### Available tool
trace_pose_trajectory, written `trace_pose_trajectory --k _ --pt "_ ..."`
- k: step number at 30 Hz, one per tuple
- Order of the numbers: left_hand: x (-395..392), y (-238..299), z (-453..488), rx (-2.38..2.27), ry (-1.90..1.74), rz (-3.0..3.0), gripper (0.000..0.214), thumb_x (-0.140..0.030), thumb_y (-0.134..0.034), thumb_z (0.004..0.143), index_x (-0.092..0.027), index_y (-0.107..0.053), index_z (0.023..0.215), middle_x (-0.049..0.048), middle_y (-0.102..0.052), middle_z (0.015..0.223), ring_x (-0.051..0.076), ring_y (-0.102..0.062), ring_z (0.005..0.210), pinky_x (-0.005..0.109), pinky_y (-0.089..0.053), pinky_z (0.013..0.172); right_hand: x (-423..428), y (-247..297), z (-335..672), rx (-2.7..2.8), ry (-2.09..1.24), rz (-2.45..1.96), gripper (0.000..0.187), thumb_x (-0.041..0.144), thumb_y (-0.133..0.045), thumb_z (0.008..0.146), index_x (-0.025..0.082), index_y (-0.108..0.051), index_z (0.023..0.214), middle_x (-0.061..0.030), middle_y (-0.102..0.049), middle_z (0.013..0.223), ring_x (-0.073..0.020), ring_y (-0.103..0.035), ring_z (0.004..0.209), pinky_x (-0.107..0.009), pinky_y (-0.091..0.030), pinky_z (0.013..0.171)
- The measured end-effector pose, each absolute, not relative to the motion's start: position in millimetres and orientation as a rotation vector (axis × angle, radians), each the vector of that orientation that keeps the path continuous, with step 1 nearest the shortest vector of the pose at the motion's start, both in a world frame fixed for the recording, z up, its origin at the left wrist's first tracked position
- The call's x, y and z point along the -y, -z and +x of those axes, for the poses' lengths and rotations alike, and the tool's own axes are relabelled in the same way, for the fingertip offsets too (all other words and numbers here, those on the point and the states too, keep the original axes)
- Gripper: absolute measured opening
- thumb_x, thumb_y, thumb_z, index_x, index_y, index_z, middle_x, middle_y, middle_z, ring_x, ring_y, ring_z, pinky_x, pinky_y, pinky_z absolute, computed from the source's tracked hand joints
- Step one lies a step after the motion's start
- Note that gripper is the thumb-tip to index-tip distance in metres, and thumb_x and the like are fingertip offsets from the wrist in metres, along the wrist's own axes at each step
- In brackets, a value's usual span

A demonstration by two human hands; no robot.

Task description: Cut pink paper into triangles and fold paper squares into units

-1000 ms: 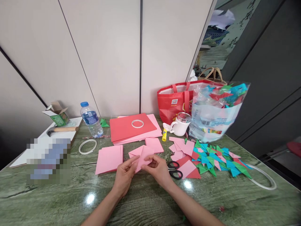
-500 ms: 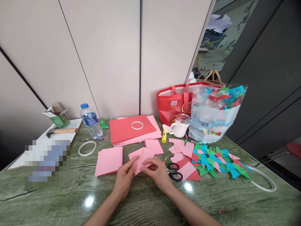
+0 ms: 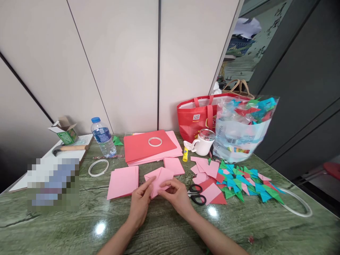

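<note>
Between my two hands is a partly folded pink sheet of paper (image 3: 162,176), creased into flaps and held just above the table. My left hand (image 3: 141,198) pinches its lower left edge between thumb and fingers. On the right side, my right hand (image 3: 176,195) grips a flap with thumb and forefinger, and its fingertips hide part of the fold. A stack of pink squares (image 3: 123,181) lies left of the paper, and a smaller pink stack (image 3: 174,166) sits just behind it. Black-handled scissors (image 3: 198,194) rest beside my right hand.
Folded coloured paper pieces (image 3: 244,182) are heaped on the right, before a filled plastic bag (image 3: 233,136). A white mug (image 3: 204,143), glue stick (image 3: 185,154) and red bag (image 3: 190,122) stand behind. Left are a water bottle (image 3: 103,138), tape roll (image 3: 98,167) and hammer (image 3: 70,148).
Both hands and the pink paper have shifted very slightly left. The grip and the fold look nearly the same, and the other things stay in place.
</note>
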State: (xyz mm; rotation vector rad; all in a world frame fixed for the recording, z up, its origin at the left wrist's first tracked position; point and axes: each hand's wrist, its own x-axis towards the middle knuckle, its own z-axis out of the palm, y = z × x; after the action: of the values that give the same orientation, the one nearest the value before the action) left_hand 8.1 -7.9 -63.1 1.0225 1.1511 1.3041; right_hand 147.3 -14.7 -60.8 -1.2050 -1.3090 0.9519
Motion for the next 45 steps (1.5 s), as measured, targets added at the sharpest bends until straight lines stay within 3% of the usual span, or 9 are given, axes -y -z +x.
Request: trace_pose_trajectory --k 4,18,25,32,38,41,45 --pt "7.8 64.7 9.8 -1.073 -1.290 0.935 0.042 -0.035 -0.067 0.064 -0.018 -0.067 0.103 0.0079 -0.069 0.091 0.017 -0.057 0.077 0.026 -0.045 0.067 15.3 62.4 145.8 1.277 -0.990 -1.176 0.014 0.023 -0.073 0.061 0.017 -0.068 0.072 -0.0034 -0.059 0.078 -0.0138 -0.054 0.065 -0.022 -0.042 0.053" --pt "7.4 69.6 12.1 -1.083 -1.349 0.973 0.039 -0.037 -0.065 0.067 -0.016 -0.068 0.100 0.0097 -0.066 0.107 0.020 -0.058 0.089 0.027 -0.045 0.073 17.0 61.2 147.2 1.341 -0.898 -1.190 0.017 0.030 -0.072 0.062 0.018 -0.069 0.074 -0.0030 -0.061 0.073 -0.0140 -0.055 0.064 -0.023 -0.043 0.055" --pt "7.9 68.7 11.4 -1.093 -1.326 0.995 0.040 -0.037 -0.065 0.068 -0.017 -0.067 0.102 0.0084 -0.067 0.102 0.018 -0.059 0.079 0.024 -0.045 0.065 17.5 60.2 147.0 1.328 -0.910 -1.210 0.016 0.029 -0.072 0.062 0.017 -0.069 0.073 -0.0028 -0.061 0.072 -0.0131 -0.054 0.062 -0.023 -0.042 0.054" --pt "7.4 65.3 8.9 -1.067 -1.247 1.041 0.042 -0.038 -0.065 0.068 -0.017 -0.066 0.104 0.0095 -0.066 0.107 0.022 -0.058 0.094 0.028 -0.046 0.077 17.2 58.9 147.7 1.314 -0.923 -1.218 0.017 0.029 -0.072 0.061 0.016 -0.069 0.072 -0.0028 -0.061 0.071 -0.0123 -0.053 0.059 -0.023 -0.043 0.053" --pt "10.5 56.5 9.1 -1.068 -1.170 1.052 0.054 -0.033 -0.070 0.063 -0.016 -0.060 0.113 0.0068 -0.068 0.096 0.019 -0.060 0.083 0.030 -0.046 0.075 15.8 58.3 148.6 1.287 -0.922 -1.200 0.018 0.031 -0.071 0.062 0.017 -0.068 0.072 -0.0037 -0.062 0.072 -0.0136 -0.056 0.062 -0.024 -0.045 0.054" --pt "11.2 51.7 9.1 -1.006 -1.128 1.060 0.060 -0.029 -0.072 0.061 -0.017 -0.056 0.117 0.0055 -0.067 0.100 0.019 -0.059 0.089 0.030 -0.045 0.078 14.2 59.5 150.0 1.288 -0.937 -1.198 0.019 0.030 -0.072 0.061 0.016 -0.068 0.073 -0.0041 -0.062 0.073 -0.0139 -0.056 0.062 -0.024 -0.046 0.055" --pt "10.0 52.0 8.5 -1.014 -1.103 1.124 0.063 -0.033 -0.071 0.062 -0.014 -0.054 0.120 0.0050 -0.067 0.088 0.016 -0.059 0.077 0.026 -0.045 0.068 11.9 61.8 151.2 1.269 -0.993 -1.163 0.021 0.031 -0.072 0.059 0.016 -0.064 0.072 -0.0032 -0.062 0.072 -0.0145 -0.056 0.065 -0.025 -0.048 0.059"
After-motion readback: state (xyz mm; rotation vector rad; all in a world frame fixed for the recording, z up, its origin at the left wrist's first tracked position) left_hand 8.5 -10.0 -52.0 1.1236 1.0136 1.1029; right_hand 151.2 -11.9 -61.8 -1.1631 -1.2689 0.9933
